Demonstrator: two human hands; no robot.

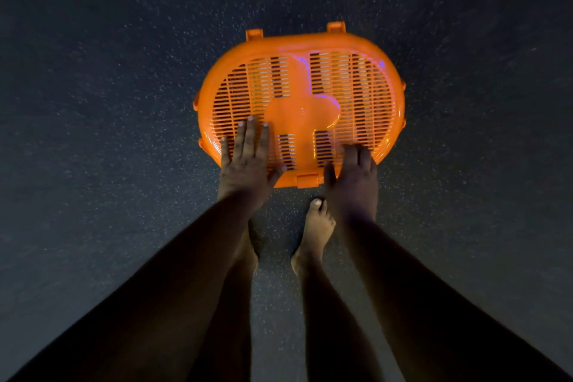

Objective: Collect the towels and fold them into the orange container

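An orange plastic container with a slatted oval lid stands on the dark floor just ahead of me. The lid is down, with a clasp at its near edge and two hinge tabs at the far edge. My left hand lies flat on the lid's near left part, fingers straight and spread. On the near right part rests my right hand, fingers pointing forward onto the slats. No towels are in view; what is inside the container is hidden by the lid.
The dark speckled floor stretches all round the container. My bare feet stand just behind it, between my forearms.
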